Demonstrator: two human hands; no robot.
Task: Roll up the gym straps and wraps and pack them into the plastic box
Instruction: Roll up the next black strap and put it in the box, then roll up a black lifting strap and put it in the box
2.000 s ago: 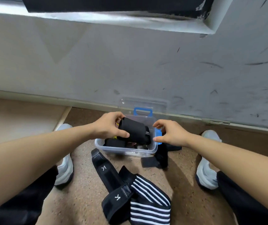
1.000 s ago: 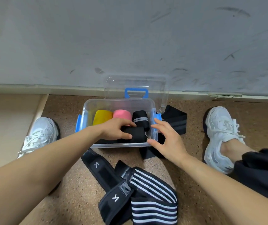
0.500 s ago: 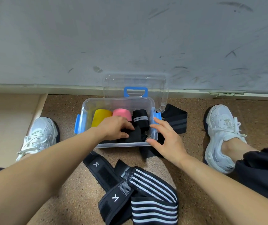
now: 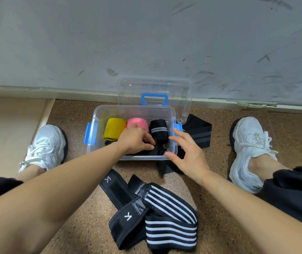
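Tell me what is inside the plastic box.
Along the back of the plastic box sit a yellow roll, a pink roll and a black striped roll. In front, the left hand holds a black wrap, hiding most of it and whatever lies beneath.

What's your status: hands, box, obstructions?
Left hand in plastic box, gripping black wrap. Right hand open at the box's right front corner. Striped wrap lies unrolled on floor; box mouth unobstructed.

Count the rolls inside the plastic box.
4: a yellow roll at the back left, a pink roll beside it, a striped black roll back right, a black roll under the left hand. Others may be hidden.
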